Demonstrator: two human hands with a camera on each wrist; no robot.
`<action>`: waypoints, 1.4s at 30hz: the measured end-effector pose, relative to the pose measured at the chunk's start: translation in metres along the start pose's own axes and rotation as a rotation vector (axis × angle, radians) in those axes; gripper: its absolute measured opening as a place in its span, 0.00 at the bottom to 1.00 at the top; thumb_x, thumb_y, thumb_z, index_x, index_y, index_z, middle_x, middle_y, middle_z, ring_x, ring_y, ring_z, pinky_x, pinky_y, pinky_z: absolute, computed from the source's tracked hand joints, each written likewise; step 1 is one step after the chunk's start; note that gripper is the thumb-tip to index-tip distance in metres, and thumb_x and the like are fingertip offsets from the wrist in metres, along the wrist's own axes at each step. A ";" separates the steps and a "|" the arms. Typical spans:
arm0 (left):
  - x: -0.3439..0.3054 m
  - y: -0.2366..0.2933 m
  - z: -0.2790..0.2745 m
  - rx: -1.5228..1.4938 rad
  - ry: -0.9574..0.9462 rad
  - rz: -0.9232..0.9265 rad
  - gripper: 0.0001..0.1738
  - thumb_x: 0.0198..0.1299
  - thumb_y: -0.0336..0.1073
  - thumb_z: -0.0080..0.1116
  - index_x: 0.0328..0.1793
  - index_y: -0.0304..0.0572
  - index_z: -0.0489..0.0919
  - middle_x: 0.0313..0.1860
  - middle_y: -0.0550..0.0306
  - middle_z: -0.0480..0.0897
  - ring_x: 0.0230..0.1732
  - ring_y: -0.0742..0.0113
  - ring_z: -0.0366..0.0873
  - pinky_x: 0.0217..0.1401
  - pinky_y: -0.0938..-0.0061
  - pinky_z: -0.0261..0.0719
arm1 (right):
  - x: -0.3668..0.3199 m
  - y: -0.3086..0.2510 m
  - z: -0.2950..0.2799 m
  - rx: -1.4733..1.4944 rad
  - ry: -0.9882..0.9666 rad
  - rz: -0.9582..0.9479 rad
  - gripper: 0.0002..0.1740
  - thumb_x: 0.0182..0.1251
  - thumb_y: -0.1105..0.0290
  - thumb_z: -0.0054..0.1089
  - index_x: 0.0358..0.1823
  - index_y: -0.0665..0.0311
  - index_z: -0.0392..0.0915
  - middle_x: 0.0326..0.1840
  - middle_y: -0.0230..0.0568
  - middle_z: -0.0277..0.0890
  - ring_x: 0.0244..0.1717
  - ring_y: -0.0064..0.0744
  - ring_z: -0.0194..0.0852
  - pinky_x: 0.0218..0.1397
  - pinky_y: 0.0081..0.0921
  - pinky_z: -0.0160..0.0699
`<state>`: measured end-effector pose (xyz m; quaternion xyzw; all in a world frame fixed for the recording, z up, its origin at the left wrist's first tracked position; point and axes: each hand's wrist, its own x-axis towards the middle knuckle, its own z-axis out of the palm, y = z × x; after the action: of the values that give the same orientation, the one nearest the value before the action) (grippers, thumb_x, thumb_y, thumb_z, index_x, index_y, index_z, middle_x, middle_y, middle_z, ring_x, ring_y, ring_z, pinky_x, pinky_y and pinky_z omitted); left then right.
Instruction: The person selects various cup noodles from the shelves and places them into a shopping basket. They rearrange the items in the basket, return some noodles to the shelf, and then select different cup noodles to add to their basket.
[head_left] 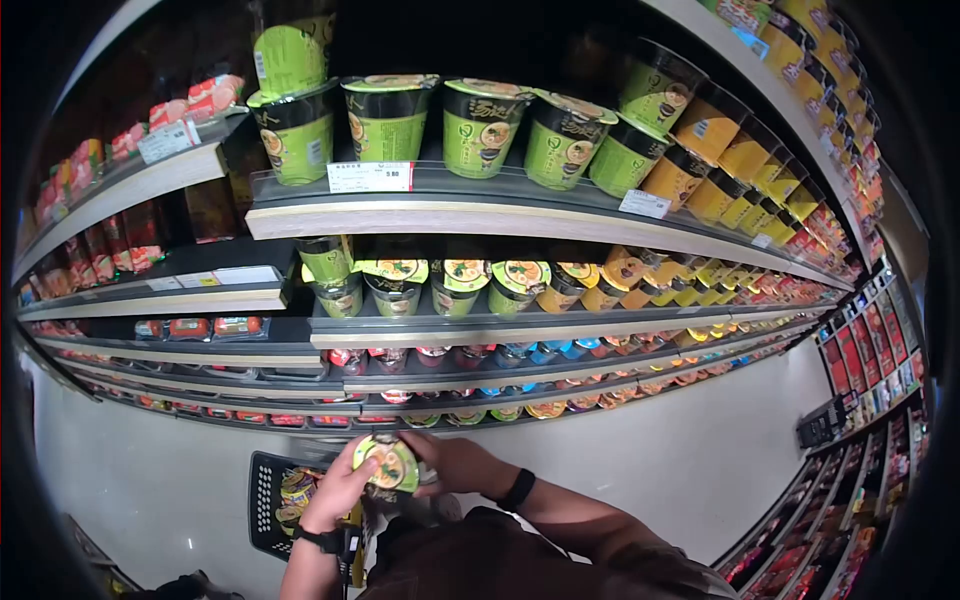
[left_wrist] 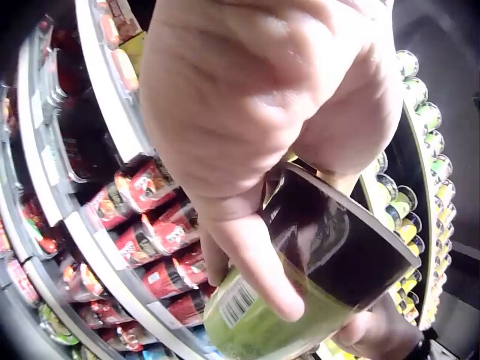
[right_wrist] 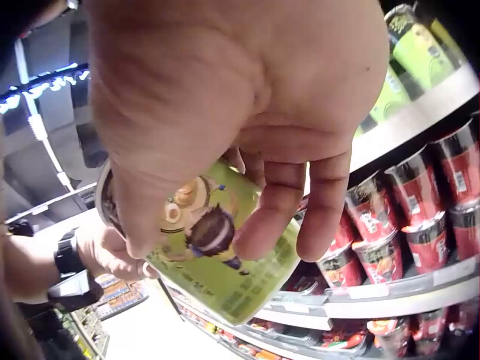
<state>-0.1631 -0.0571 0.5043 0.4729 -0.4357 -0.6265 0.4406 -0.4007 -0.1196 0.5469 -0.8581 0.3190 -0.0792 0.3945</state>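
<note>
Both hands hold one instant noodle cup (head_left: 392, 462) in front of the body, its picture lid turned up toward the head camera. The left hand (head_left: 340, 490) grips it with the thumb over the lid; in the left wrist view its fingers lie along the black and green wall of the cup (left_wrist: 337, 232), by a barcode. On the other side, the right hand (head_left: 462, 466) holds the cup between thumb and fingers. The right wrist view shows that hand (right_wrist: 240, 82) across the green printed side of the cup (right_wrist: 217, 274).
A dark shopping basket (head_left: 262, 510) with colourful packs inside is below the left hand. Ahead runs a long shelf (head_left: 500, 208) of green and yellow noodle cups, with red cups (right_wrist: 416, 184) on other tiers. Another stocked rack (head_left: 850, 490) stands at the right, across the pale floor (head_left: 690, 455).
</note>
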 end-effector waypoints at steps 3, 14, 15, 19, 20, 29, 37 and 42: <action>0.007 0.030 0.016 -0.033 -0.085 -0.082 0.29 0.76 0.43 0.44 0.79 0.44 0.57 0.67 0.54 0.69 0.59 0.71 0.72 0.56 0.65 0.79 | -0.016 0.011 -0.019 0.179 0.114 -0.096 0.54 0.49 0.55 0.77 0.74 0.62 0.54 0.66 0.50 0.69 0.52 0.44 0.81 0.52 0.36 0.80; -0.023 -0.098 -0.016 0.811 0.450 0.078 0.25 0.61 0.41 0.60 0.62 0.36 0.73 0.57 0.37 0.76 0.58 0.43 0.76 0.61 0.60 0.73 | 0.019 -0.020 -0.150 0.375 0.648 0.126 0.43 0.54 0.57 0.75 0.65 0.71 0.63 0.57 0.54 0.77 0.57 0.40 0.78 0.59 0.29 0.75; -0.036 -0.108 -0.014 0.846 0.480 0.003 0.28 0.58 0.41 0.61 0.63 0.36 0.72 0.56 0.35 0.76 0.59 0.38 0.74 0.63 0.57 0.72 | 0.032 -0.008 -0.151 0.254 0.740 0.030 0.43 0.53 0.53 0.75 0.63 0.70 0.66 0.57 0.56 0.77 0.60 0.49 0.77 0.62 0.36 0.73; -0.080 -0.150 -0.012 0.989 0.529 -0.001 0.31 0.57 0.41 0.60 0.66 0.37 0.69 0.57 0.34 0.76 0.60 0.36 0.73 0.62 0.54 0.72 | 0.062 0.004 -0.160 0.227 0.813 -0.031 0.41 0.53 0.49 0.73 0.59 0.71 0.68 0.56 0.59 0.77 0.60 0.53 0.76 0.62 0.37 0.72; -0.089 -0.156 -0.013 0.996 0.523 -0.108 0.32 0.57 0.41 0.59 0.67 0.37 0.68 0.58 0.33 0.75 0.60 0.36 0.73 0.62 0.54 0.73 | 0.073 0.013 -0.160 0.236 0.808 0.014 0.40 0.54 0.50 0.73 0.58 0.72 0.68 0.51 0.57 0.80 0.50 0.47 0.82 0.53 0.35 0.79; -0.105 -0.155 -0.012 0.831 0.489 -0.439 0.29 0.60 0.42 0.55 0.67 0.41 0.68 0.50 0.30 0.81 0.54 0.37 0.79 0.57 0.53 0.76 | 0.108 0.000 -0.184 0.362 0.685 0.185 0.31 0.53 0.52 0.76 0.42 0.73 0.73 0.29 0.41 0.81 0.25 0.29 0.79 0.30 0.25 0.79; -0.105 -0.152 -0.004 0.943 0.556 -0.411 0.25 0.58 0.44 0.55 0.60 0.41 0.70 0.42 0.31 0.83 0.47 0.34 0.80 0.52 0.49 0.77 | 0.150 0.013 -0.178 0.156 0.729 0.051 0.32 0.51 0.46 0.73 0.37 0.75 0.83 0.34 0.63 0.82 0.41 0.56 0.84 0.47 0.40 0.79; -0.103 -0.152 -0.006 0.965 0.554 -0.421 0.26 0.57 0.44 0.55 0.61 0.42 0.69 0.41 0.31 0.83 0.46 0.35 0.81 0.52 0.49 0.77 | 0.164 0.026 -0.173 0.133 0.737 0.082 0.35 0.49 0.45 0.73 0.35 0.79 0.82 0.34 0.66 0.81 0.40 0.58 0.83 0.46 0.42 0.79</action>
<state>-0.1617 0.0765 0.3780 0.8417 -0.4371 -0.2847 0.1394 -0.3517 -0.3403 0.6260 -0.7309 0.4680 -0.3873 0.3110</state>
